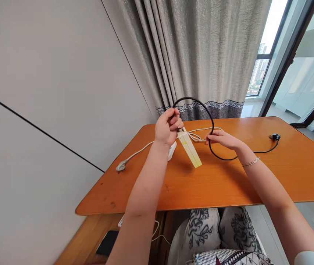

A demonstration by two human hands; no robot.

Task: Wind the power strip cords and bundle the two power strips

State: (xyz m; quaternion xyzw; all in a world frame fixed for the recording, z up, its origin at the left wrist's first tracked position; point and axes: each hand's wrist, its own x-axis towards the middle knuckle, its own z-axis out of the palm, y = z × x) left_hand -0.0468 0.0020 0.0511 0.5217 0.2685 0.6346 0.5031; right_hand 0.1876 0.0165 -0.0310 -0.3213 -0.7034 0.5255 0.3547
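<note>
My left hand (168, 127) is closed around one end of a black cable (211, 121) above the orange wooden table (228, 180). The cable arcs up and over to my right hand (221, 138), which pinches it lower down. From there it runs along the tabletop to a black plug (275, 137) at the right. A cream power strip (190, 148) lies just under my left hand, tilted up on its edge. Its white cord (201, 133) loops between my hands, and a white cord with a plug (121, 166) trails off to the left edge.
A grey wall panel stands close on the left and a grey curtain (201, 55) hangs behind the table. A window and glass door are at the right. Below the front edge are patterned fabric on my lap and a dark phone (107, 243) on a wooden seat.
</note>
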